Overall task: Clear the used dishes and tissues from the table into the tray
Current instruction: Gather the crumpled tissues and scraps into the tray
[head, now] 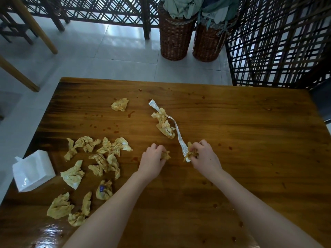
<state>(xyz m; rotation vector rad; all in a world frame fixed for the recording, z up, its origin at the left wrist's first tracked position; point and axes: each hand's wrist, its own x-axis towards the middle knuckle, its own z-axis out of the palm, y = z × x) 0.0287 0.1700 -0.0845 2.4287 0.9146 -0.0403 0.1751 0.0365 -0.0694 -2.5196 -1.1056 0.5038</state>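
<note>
I saw crumpled stained paper tissues (100,158) heaped left on the brown wooden surface (250,136), a white plastic tissue pack (33,170) at the left edge. Right of them, my left hand (153,160) gripped a small tissue wad (165,155), my right hand (205,157) a second wad (192,153).

Soft daylight is coming through the lattice screen (107,11) and is reflecting on the floor tiles (114,38). Glare is shining on the wooden table (53,231) at its near-left corner. The frame edges are bending.

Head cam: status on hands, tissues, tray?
Left hand grips a crumpled tissue. Right hand grips another wad at the white strip. Loose tissues on table; tray not in view.
</note>
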